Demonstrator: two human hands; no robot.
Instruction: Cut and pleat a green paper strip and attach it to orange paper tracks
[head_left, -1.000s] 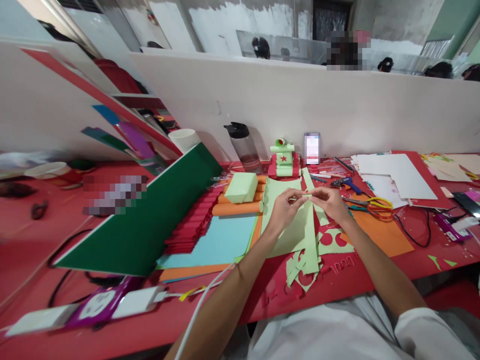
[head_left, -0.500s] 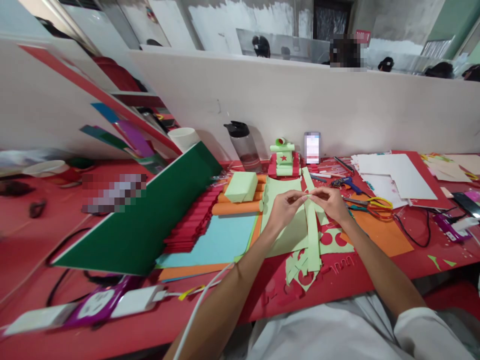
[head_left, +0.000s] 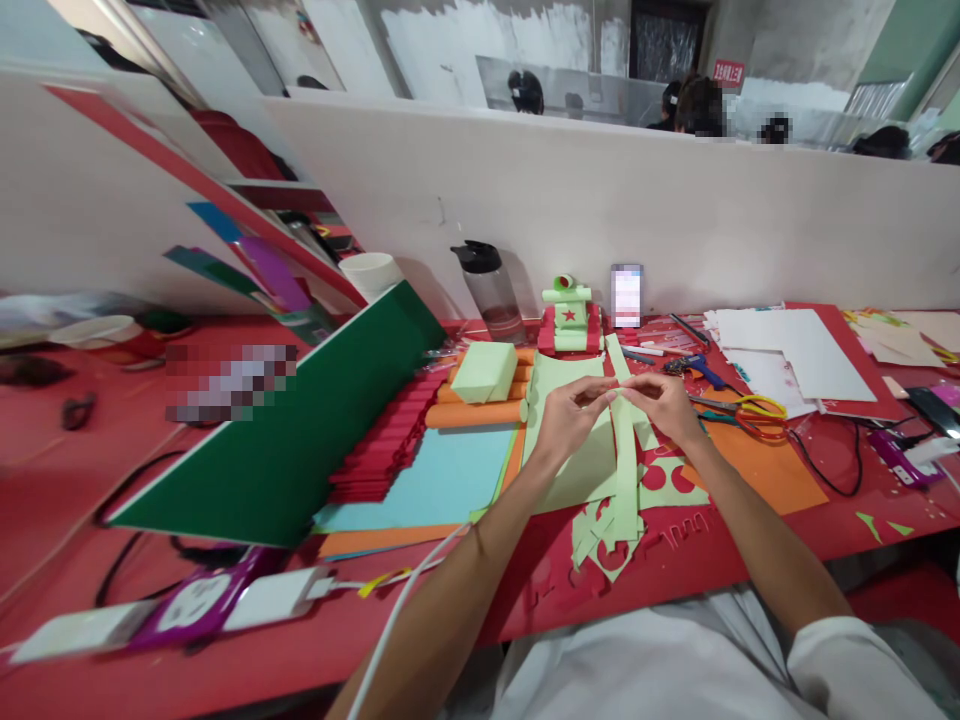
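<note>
My left hand (head_left: 574,412) and my right hand (head_left: 661,405) meet fingertip to fingertip, pinching a long light green paper strip (head_left: 625,470). The small part between the fingers is mostly hidden. Below them the strip runs down toward the table's front edge, over a pile of green paper scraps (head_left: 592,532). A larger light green sheet (head_left: 566,365) lies under my left hand. Near my right wrist is a green sheet with round holes (head_left: 694,490). Behind the hands stands a green and red paper tank model (head_left: 570,318) with a red star.
Left lie a wrapped green block (head_left: 484,372), orange rolls (head_left: 476,413), folded red strips (head_left: 386,440) and a leaning dark green board (head_left: 300,440). A bottle (head_left: 491,295) and phone (head_left: 627,295) stand behind. Right are scissors (head_left: 757,415), a blue glue gun (head_left: 701,370) and white sheets (head_left: 825,355).
The view has shifted very slightly. Both hands keep their pinch on the paper strip, with hardly any visible movement of the fingers.
</note>
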